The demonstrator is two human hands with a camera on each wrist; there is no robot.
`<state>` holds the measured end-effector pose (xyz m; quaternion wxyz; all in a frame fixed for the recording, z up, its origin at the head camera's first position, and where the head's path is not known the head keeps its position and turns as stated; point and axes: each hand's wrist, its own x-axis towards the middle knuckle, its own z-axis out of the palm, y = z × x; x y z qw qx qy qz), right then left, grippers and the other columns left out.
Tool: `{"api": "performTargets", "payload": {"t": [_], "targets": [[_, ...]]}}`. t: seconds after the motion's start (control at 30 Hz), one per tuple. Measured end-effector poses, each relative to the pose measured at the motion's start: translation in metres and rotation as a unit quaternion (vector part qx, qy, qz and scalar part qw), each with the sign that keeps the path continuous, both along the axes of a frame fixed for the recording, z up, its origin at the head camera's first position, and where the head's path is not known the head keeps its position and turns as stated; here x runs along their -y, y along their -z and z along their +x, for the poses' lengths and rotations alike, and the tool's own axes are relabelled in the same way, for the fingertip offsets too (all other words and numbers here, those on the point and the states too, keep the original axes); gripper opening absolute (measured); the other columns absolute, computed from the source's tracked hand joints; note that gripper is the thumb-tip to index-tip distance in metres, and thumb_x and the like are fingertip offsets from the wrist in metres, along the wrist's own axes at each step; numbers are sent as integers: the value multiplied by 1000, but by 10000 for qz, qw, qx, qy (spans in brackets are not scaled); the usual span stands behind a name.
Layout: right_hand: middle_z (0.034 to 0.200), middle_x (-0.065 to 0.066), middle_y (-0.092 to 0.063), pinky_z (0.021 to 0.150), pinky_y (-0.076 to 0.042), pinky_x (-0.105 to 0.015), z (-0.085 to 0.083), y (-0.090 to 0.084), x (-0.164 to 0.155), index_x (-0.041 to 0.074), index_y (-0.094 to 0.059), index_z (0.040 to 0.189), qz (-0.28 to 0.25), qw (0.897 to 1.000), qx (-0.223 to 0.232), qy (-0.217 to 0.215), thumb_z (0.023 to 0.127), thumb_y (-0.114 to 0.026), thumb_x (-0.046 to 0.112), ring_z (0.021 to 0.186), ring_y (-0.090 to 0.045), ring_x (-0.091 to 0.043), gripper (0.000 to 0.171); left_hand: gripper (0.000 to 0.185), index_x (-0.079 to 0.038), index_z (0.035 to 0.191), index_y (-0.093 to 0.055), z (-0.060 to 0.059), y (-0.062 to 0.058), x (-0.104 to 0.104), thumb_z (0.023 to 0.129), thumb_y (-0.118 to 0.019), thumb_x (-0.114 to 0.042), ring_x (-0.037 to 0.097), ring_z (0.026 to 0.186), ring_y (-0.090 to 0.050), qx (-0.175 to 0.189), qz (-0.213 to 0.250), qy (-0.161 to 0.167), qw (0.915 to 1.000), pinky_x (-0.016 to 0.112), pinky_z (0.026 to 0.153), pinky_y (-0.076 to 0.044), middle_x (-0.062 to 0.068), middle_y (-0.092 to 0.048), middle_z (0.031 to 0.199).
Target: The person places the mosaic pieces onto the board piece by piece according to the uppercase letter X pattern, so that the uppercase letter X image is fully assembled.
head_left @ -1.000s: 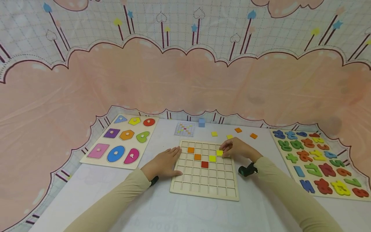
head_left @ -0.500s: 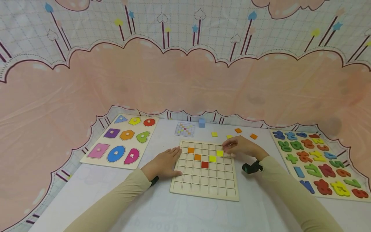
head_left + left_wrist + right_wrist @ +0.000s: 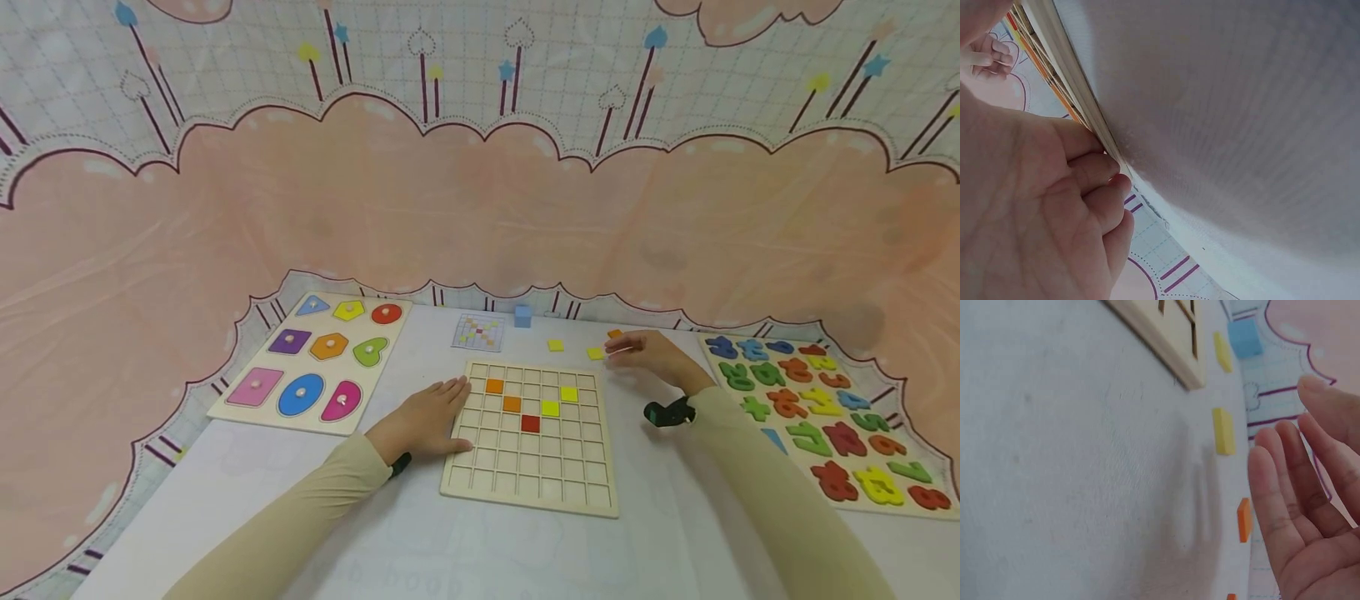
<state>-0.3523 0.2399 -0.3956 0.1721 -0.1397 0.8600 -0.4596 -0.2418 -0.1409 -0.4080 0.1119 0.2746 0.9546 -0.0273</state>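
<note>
From the head view, I saw my left hand [image 3: 423, 421] lying flat, fingers straight and together, on the left edge of the wooden grid board [image 3: 534, 483]. The board was pale, square, cut into small square cells; two orange tiles, two yellow and one red sat in them. My right hand [image 3: 651, 350] was beyond the board's corner at 1 o'clock, fingers relaxed and loose, holding nothing, fingertips just beside a loose yellow tile [image 3: 596, 353]. Another yellow tile [image 3: 555, 345] lay at 12 o'clock from the board, with bare white cloth around it. A shape puzzle [image 3: 225, 408] lay at 9 o'clock, a foam number board [image 3: 828, 492] at 3 o'clock; open cloth ran along the near edge.

From the left wrist, my fingers [image 3: 1094, 169] pressed against the board's thin layered edge [image 3: 1082, 94], smooth white cloth beyond.

From the right wrist, my hand [image 3: 1310, 506] was spread, palm open, fingers straight. The flat yellow tile [image 3: 1223, 430] lay just off the fingertips, not touched; an orange tile [image 3: 1244, 519] lay near the palm, and a blue cube [image 3: 1245, 337] stood farther off past the board's corner [image 3: 1175, 350].
</note>
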Motion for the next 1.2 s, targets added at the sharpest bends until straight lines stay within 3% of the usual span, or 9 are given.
{"api": "performTargets", "payload": {"t": [0.13,0.23,0.37,0.47,0.7,0.93,1.2], "targets": [[133,-26,-52,87,-51,-21,-6,5,-1,-6,-53,127,-117,9996,-138,200,89,-63,14,108,-58,-12,44,91,1,148,-24,0,0,1,86,-51,-61,26,145,-22,-19,-12,16,10000,39,119,-23,15,-24,155],[133,-27,-51,88,-50,-21,-10,7,1,-8,-51,128,-106,9994,-248,238,89,-63,11,115,-56,-26,45,91,0,148,-24,0,1,1,87,-51,-61,26,145,-22,-39,-31,28,10000,39,119,-22,14,-23,156],[134,-26,-51,97,-48,-32,-17,10,7,-5,-51,130,166,9992,-175,306,90,-62,10,120,-51,-36,45,91,0,148,-24,0,1,1,86,-51,-62,25,145,-22,-78,-52,39,9999,39,118,-23,14,-24,156],[133,-25,-52,96,-48,-34,-21,13,11,-4,-53,129,394,9986,-157,319,89,-63,10,114,-55,-28,44,91,0,148,-24,0,1,1,87,-51,-62,25,145,-22,-81,-65,35,9999,38,119,-23,13,-24,156],[119,-24,-60,75,-49,-17,-30,21,15,-9,-55,124,366,9987,-193,283,83,-68,2,89,-57,-4,44,91,1,147,-25,2,0,1,86,-52,-61,26,145,-23,-51,4,21,10000,38,118,-23,14,-25,155],[113,-21,-62,76,-46,-19,-29,21,19,-6,-60,120,732,9964,-326,260,81,-70,3,93,-56,-14,41,91,1,147,-25,3,-1,1,86,-52,-61,26,145,-23,-71,22,12,10000,38,118,-23,14,-25,155],[97,-12,-65,74,-45,-19,-28,19,20,-7,-65,111,913,9950,-391,90,80,-71,2,83,-54,-10,33,91,1,148,-24,2,2,1,86,-52,-61,25,145,-24,-121,-20,42,9999,38,118,-23,14,-25,155]]}}
